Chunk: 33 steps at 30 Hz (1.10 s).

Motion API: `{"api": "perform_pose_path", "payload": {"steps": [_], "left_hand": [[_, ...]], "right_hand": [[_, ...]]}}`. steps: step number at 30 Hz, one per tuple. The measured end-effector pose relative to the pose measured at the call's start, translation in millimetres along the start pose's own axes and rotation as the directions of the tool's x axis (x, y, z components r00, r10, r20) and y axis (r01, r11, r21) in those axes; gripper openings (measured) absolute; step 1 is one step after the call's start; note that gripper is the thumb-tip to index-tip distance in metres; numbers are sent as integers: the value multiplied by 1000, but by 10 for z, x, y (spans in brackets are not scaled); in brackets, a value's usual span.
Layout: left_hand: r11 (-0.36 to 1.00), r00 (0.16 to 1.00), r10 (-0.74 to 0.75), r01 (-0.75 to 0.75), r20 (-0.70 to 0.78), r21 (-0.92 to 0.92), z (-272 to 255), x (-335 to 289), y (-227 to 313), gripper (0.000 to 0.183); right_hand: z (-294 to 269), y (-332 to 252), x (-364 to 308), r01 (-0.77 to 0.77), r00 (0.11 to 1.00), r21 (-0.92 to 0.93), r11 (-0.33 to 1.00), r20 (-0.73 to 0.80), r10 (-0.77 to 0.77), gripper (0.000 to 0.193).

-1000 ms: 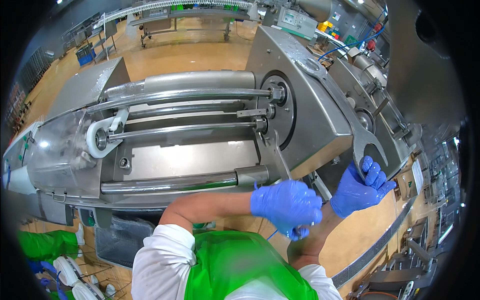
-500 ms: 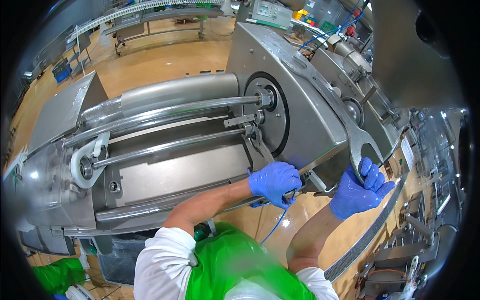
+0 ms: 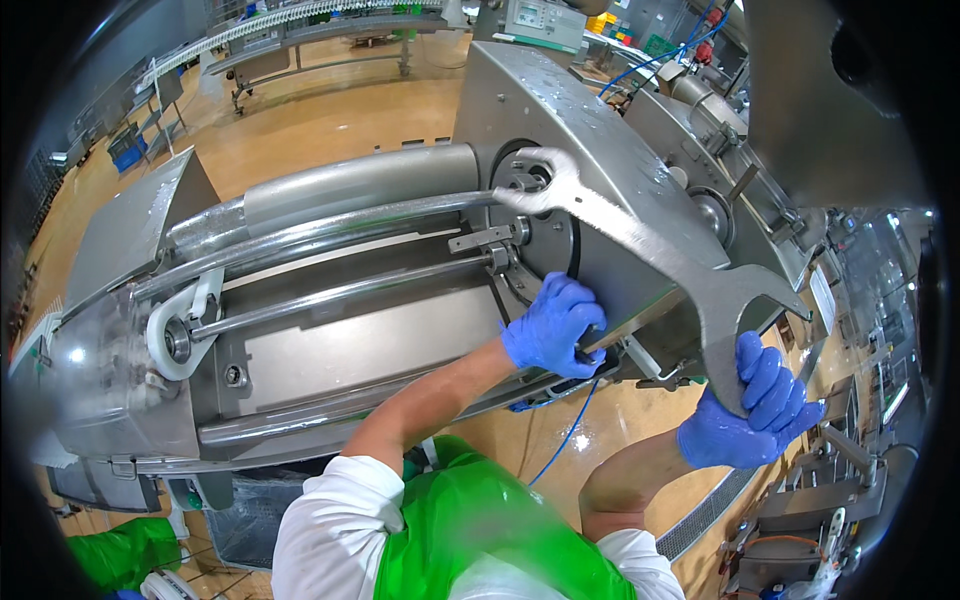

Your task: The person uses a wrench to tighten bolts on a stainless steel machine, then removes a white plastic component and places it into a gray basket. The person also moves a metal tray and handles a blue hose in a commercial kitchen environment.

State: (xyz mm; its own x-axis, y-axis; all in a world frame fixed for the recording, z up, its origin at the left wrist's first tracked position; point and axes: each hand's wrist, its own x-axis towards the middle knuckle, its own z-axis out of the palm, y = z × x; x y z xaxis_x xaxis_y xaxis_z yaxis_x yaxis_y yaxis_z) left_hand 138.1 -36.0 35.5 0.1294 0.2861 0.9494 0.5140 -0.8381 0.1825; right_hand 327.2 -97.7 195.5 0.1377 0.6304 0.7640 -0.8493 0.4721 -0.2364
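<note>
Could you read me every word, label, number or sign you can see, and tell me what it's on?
No text is readable.
Control panel: markings too small and blurred.
Wrench in the right hand: no lettering I can make out.

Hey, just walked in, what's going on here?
A person in blue gloves is at a steel machine. Their right hand grips a large open-ended wrench by its wide end, while the smaller forked end is up at the upper nut; I can't tell whether it's seated. The left hand is curled near the lower edge of the housing, hiding whatever it might hold.
</note>
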Motion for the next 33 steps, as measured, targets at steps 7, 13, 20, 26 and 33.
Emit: {"api": "perform_pose_path", "payload": {"steps": [7, 13, 20, 26, 33], "left_hand": [[995, 985, -63, 74, -158, 65, 302, -469, 79, 70], [979, 981, -167, 176, -97, 99, 359, -652, 288, 81], [923, 911, -359, 378, -202, 64, 464, -419, 553, 34], [952, 896, -270, 304, -353, 42, 645, -553, 508, 52], [971, 937, -198, 227, -289, 71, 637, -681, 371, 54]], "right_hand": [[151, -103, -326, -48, 980, -57, 997, 190, 58, 59], [149, -48, -715, 26, 895, -243, 970, 439, 85, 62], [-28, 353, -1083, 170, 803, -473, 865, 576, 156, 56], [-414, 473, -1571, 128, 751, -554, 823, 596, 284, 32], [-786, 441, -2163, -127, 787, -642, 756, 399, 471, 28]]}}
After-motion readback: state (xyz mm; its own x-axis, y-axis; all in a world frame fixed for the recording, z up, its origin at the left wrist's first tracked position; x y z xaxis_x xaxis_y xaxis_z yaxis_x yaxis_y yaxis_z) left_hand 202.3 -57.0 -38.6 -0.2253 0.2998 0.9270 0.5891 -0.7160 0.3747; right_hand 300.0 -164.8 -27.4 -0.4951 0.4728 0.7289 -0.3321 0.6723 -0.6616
